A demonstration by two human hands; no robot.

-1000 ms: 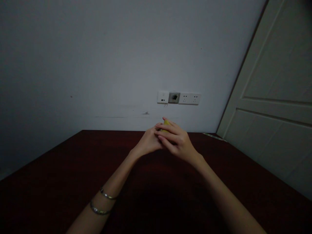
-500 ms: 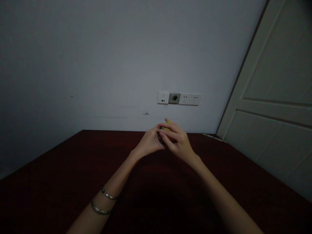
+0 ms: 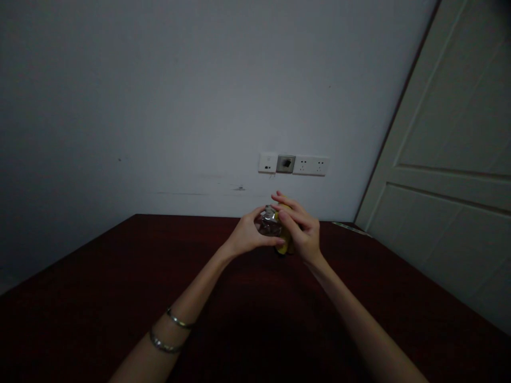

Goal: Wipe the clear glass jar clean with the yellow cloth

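Both hands are on one small thing, a clear shiny object with a yellow part [image 3: 270,225], above the far half of the table. My left hand [image 3: 245,233] curves round its clear side, the thumb below and the fingers on top. On the yellow side, my right hand [image 3: 305,231] is closed, its fingertips pressed over the top. The clear part glints and could be glass or plastic; its exact kind does not show. My fingers hide much of the yellow part.
The dark red table [image 3: 139,276] runs up to a pale wall [image 3: 179,106]. Wall sockets [image 3: 310,165] sit above its far edge. A white panelled door [image 3: 451,159] stands at the right, and a thin flat strip [image 3: 351,229] lies by the far right corner.
My right hand has shifted a little right and turned. The hands have moved apart slightly, so more of the clear part and the yellow part shows between them.
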